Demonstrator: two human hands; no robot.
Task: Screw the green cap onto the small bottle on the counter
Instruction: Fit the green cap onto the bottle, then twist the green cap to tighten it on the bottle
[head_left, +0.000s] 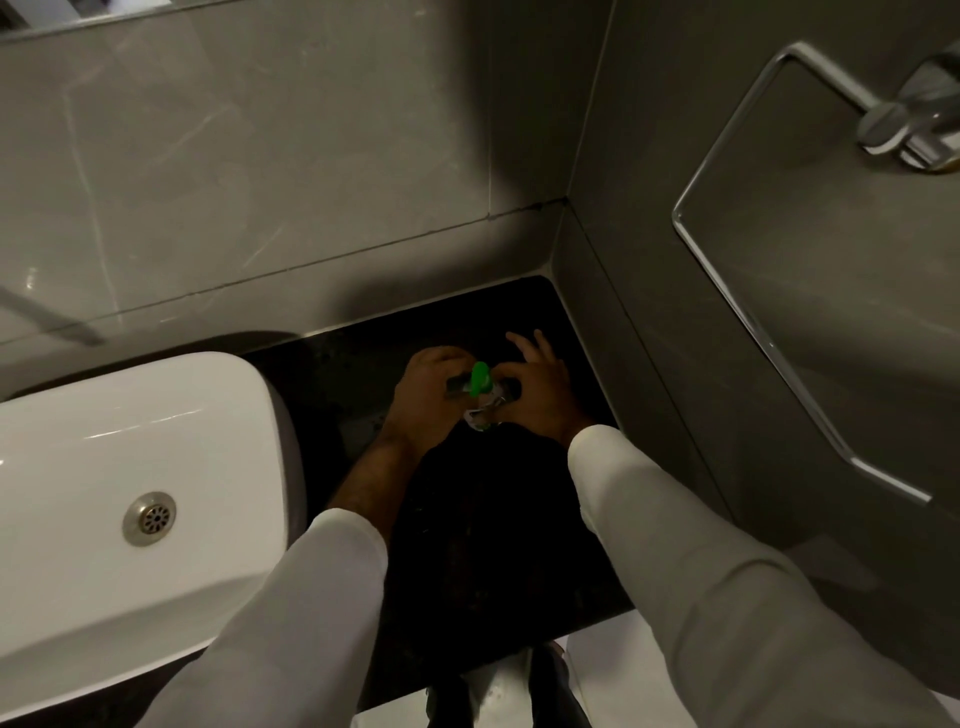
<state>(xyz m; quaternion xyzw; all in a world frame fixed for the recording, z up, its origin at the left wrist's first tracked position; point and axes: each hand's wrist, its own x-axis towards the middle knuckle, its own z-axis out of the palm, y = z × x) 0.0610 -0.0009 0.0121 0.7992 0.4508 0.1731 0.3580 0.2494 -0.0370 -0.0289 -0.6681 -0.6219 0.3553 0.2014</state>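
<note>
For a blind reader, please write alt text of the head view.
Two hands work a green cap on a small bottle over a dark counter, left hand gripping, right hand at the cap. A white sink sits left.

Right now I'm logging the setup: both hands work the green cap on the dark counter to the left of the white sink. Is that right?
Not quite. The head view shows the dark counter to the right of the white sink, not left. Both the left hand and right hand do work the green cap there.
</note>
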